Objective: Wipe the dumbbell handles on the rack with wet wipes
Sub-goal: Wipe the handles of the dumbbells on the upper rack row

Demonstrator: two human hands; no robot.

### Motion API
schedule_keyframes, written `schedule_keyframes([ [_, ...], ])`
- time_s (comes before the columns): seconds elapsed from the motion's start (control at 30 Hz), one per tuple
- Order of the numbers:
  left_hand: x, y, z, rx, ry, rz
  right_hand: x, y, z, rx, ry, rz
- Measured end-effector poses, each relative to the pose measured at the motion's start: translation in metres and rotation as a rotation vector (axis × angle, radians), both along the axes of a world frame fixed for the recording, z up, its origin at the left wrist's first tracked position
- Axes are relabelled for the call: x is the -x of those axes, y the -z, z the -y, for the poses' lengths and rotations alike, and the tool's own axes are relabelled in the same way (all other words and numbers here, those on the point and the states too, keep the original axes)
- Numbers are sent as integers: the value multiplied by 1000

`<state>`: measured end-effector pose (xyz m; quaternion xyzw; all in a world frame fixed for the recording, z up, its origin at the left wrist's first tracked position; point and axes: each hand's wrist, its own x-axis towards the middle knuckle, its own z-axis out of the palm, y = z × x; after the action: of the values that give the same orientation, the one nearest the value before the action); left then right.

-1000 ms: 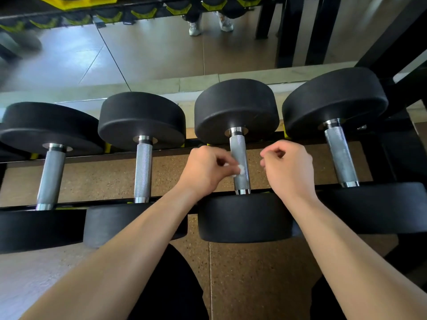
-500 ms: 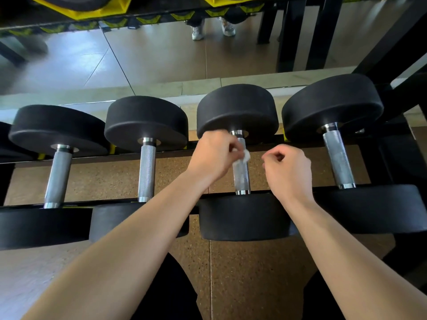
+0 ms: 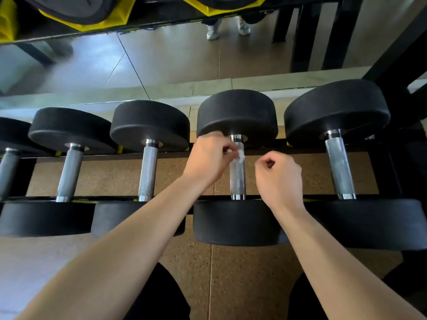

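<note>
While the left hand (image 3: 208, 160) presses a small white wipe (image 3: 240, 155) to the far end of a knurled handle (image 3: 237, 179), its grip pinching the wipe just below the far black head, the right hand (image 3: 280, 179) hovers just right of the same handle, its grip curled into a loose fist with nothing visible inside. That dumbbell (image 3: 235, 224) lies second from the right on the rack (image 3: 171, 155).

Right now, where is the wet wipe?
In the head view, the wet wipe is pinched in the left hand against the far end of the second-from-right dumbbell handle, just left of the curled right hand.
</note>
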<state>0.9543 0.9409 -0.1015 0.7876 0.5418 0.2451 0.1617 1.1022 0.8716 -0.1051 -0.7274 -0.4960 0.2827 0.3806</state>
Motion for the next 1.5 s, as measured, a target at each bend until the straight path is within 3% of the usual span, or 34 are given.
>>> schedule_keyframes([
  [0.1, -5, 2, -3, -7, -119, 49, 0, 1, -2, 2, -16, 18],
  [0.3, 16, -2, 22, 431, -29, -46, -1, -1, -2, 14, -72, 51],
  [0.47, 12, -15, 22, 578, -21, -122, -1, -4, -3, 32, -104, 72],
  [0.67, 26, -22, 25, 489, -67, -84, 2, -6, -3, -59, -98, 138],
  [0.8, 79, -40, 35, 396, -149, 26, 23, -20, 2, -99, -160, 333],
  [0.93, 140, -45, 39, 326, -266, 91, 80, -41, 9, -113, -309, 391],
  [1.07, 186, -33, 22, 302, -373, 140, 148, -39, 7, -64, -355, 237],
  [1.23, 208, -16, 0, 298, -373, 229, 210, -18, 1, 19, -136, -34],
  [1.5, 214, -3, -15, 339, -345, 243, 227, -9, 2, 56, 28, -24],
])
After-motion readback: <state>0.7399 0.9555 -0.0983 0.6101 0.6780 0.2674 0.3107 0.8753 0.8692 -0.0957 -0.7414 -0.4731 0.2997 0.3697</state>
